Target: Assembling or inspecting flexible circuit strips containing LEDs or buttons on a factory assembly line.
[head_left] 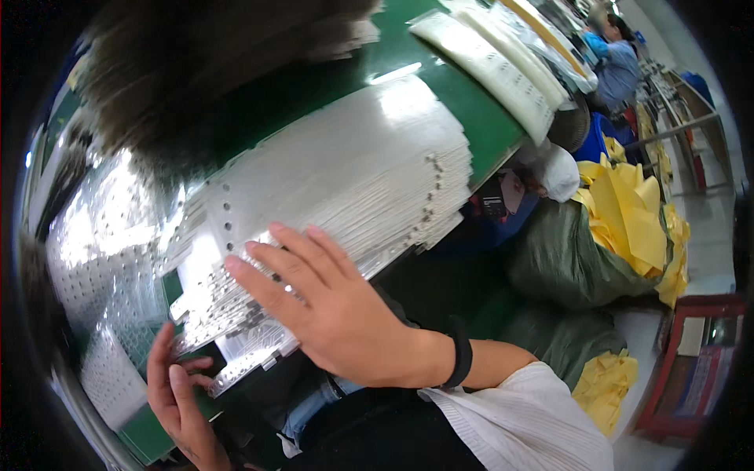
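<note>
A long fanned stack of whitish, see-through plastic sheets (338,149) lies across the green table, with rows of round metal-looking studs or holes along its ends. My right hand (338,310) rests palm down on the near side of the stack, fingers stretched and slightly spread. At the stack's lower left end is my left hand (179,400), its fingers bent and apart beside the corners of the sheets. No sheet shows gripped between its thumb and fingers. A narrow clear strip (255,365) with a small metal piece sticks out below the stack.
Clear dotted plastic sheets (102,259) cover the left side of the green table (487,141). A dark blurred mass hangs over the upper left. Milky plastic bundles (491,71) lie at the far right edge. Green sacks (558,259) with yellow sheets (624,212) stand right; a person (616,71) works beyond.
</note>
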A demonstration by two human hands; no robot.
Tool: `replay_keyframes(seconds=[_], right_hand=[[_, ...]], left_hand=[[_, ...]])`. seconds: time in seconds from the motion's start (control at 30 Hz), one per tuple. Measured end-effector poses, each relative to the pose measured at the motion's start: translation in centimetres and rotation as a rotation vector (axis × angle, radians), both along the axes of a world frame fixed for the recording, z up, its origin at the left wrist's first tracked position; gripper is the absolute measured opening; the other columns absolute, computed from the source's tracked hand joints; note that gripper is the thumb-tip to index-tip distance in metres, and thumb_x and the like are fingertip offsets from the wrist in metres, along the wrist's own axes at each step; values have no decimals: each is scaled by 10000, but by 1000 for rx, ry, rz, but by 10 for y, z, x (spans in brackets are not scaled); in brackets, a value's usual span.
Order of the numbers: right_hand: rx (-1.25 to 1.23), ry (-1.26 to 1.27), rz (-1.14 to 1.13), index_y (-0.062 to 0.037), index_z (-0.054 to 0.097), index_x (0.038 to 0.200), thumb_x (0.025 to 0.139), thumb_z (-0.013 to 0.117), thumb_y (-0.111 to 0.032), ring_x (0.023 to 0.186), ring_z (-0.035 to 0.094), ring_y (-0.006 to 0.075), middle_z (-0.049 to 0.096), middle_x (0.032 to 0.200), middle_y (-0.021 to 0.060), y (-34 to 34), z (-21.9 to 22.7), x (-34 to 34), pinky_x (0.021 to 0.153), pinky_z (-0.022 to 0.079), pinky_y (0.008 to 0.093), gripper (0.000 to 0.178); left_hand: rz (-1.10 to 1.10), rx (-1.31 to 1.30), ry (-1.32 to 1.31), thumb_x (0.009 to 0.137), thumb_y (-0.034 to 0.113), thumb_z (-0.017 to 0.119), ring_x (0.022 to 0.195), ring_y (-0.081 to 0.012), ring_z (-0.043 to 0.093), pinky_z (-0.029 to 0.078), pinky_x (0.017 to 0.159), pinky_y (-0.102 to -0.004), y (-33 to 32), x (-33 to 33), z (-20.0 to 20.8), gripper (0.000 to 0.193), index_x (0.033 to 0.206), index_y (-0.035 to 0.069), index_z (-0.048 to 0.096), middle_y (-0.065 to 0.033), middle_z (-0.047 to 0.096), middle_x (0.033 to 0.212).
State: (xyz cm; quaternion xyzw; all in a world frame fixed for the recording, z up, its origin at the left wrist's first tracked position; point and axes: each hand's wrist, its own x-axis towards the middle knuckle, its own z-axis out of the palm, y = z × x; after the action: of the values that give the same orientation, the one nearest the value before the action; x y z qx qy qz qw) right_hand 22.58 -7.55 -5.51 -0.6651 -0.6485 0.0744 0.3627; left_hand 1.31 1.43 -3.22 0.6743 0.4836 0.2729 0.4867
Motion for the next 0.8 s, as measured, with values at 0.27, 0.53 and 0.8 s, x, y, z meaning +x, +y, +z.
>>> replay_keyframes(seconds=[0.27, 0.53, 0.8], right_hand=[[85, -139, -69, 66, 283, 1444, 844, 520, -64, 1347, 298, 489, 430, 1345, 296, 22, -5, -1, 1142, 158, 560, 658], [127, -43, -53, 45, 323, 1427, 808, 628, -179, 1332, 331, 449, 424, 1368, 266, 34, -19, 3, 1140, 182, 542, 726], [268, 446, 226, 10, 498, 1279, 801, 707, -284, 1295, 357, 414, 461, 1308, 217, 11, -2, -14, 1092, 283, 497, 599]], left_hand=[[90, 270, -3, 987, 150, 479, 1056, -251, 600, 430, 961, -347, -17, 27, 31, 338, 1179, -98, 608, -197, 647, 1137], [-78, 124, 113, 943, 129, 509, 1260, -272, 470, 305, 1093, -399, -7, -11, -8, 390, 1283, -62, 519, -193, 529, 1315], [22, 500, 209, 988, 234, 491, 1279, -252, 437, 307, 1052, -366, -14, -2, -9, 466, 1385, -3, 426, -147, 472, 1394]])
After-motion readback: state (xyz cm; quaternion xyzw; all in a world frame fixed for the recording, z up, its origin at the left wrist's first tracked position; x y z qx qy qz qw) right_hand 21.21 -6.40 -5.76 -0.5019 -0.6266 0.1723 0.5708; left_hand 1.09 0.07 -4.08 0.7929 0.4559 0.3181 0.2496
